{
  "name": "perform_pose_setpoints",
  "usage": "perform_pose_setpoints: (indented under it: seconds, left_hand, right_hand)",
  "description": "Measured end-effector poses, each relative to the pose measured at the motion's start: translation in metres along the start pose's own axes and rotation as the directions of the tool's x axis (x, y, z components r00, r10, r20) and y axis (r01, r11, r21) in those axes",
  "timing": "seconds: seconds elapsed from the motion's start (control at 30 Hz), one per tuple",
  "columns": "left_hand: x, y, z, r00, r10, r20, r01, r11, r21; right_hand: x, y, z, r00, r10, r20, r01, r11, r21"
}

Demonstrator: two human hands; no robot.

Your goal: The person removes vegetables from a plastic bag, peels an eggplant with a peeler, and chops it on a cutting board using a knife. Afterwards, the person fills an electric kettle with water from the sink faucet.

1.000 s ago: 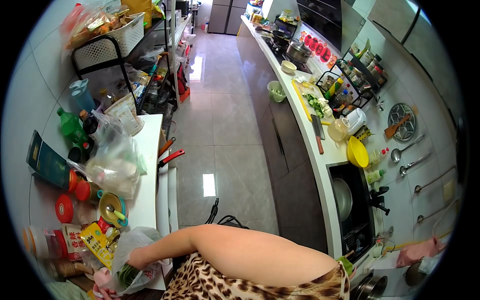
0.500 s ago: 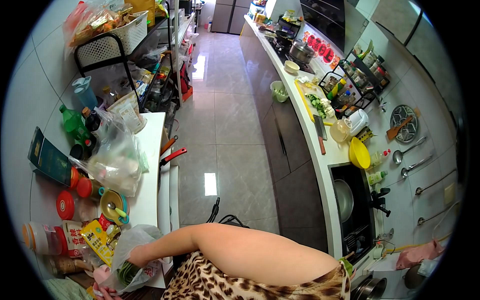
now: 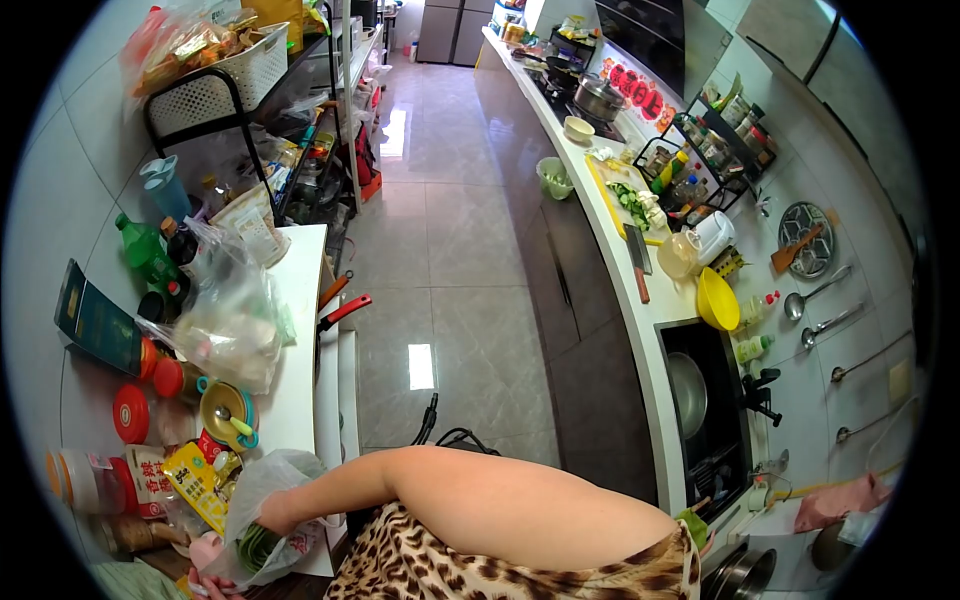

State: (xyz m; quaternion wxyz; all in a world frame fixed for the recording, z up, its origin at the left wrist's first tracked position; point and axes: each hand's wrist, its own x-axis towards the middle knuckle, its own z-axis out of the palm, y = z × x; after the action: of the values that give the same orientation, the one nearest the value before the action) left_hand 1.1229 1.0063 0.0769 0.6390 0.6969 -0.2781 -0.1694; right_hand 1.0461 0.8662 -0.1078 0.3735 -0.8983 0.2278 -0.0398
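Garment (image 3: 450,562), one: leopard print; cream-to-tan ground, irregular dark brown and black spots, some solid, some broken rings with brown centres; soft cloth, lightly creased; edge ends high on the upper arm. Right arm (image 3: 520,502), one: bare from garment edge to wrist; broad and rounded above, tapering to a slim wrist. Right hand (image 3: 275,514): bare, fingertips hidden. Left hand (image 3: 212,588): bare, partly visible, finer detail too small to tell.

The red wall decal (image 3: 640,92) ended in the character "上"; red characters on the white packet (image 3: 147,480) were too small to read.
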Motion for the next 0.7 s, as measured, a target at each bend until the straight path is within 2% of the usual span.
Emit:
perform_pose_setpoints:
  seconds: [0.07, 0.17, 0.27, 0.33, 0.47, 0.53, 0.63, 0.7]
  left_hand:
    - [-0.001, 0.003, 0.002, 1.000, 0.002, -0.008, -0.002, 1.000, -0.019]
    - [0.000, 0.003, 0.001, 1.000, -0.006, -0.019, 0.007, 0.999, 0.048]
    - [0.000, 0.007, 0.003, 0.999, -0.040, 0.003, 0.040, 0.997, -0.060]
    - [0.003, 0.003, -0.001, 0.999, -0.043, 0.005, 0.043, 0.997, -0.067]
    - [0.003, 0.002, 0.000, 0.999, -0.039, -0.003, 0.039, 0.996, -0.083]
    - [0.010, -0.008, -0.009, 1.000, -0.023, 0.017, 0.023, 1.000, 0.001]
    - [0.009, 0.000, -0.004, 0.999, -0.020, 0.028, 0.020, 0.999, 0.026]
    - [0.010, 0.004, -0.002, 0.999, -0.031, 0.030, 0.030, 0.999, 0.010]
  right_hand:
    - [0.001, -0.001, 0.001, 1.000, 0.009, 0.022, -0.009, 1.000, 0.002]
    - [-0.012, -0.011, -0.020, 0.997, 0.023, 0.080, -0.022, 1.000, -0.008]
    - [-0.012, -0.012, -0.023, 0.995, 0.046, 0.084, -0.043, 0.998, -0.036]
    - [-0.005, -0.011, -0.019, 0.994, 0.064, 0.083, -0.061, 0.997, -0.040]
    - [0.013, -0.010, -0.005, 0.996, 0.090, -0.009, -0.090, 0.995, 0.053]
    - [0.028, -0.008, 0.011, 0.993, 0.085, -0.084, -0.077, 0.992, 0.097]
    - [0.032, -0.015, 0.005, 0.998, 0.052, -0.035, -0.052, 0.999, 0.003]
    - [0.022, -0.023, -0.007, 0.998, 0.061, -0.028, -0.061, 0.998, 0.014]
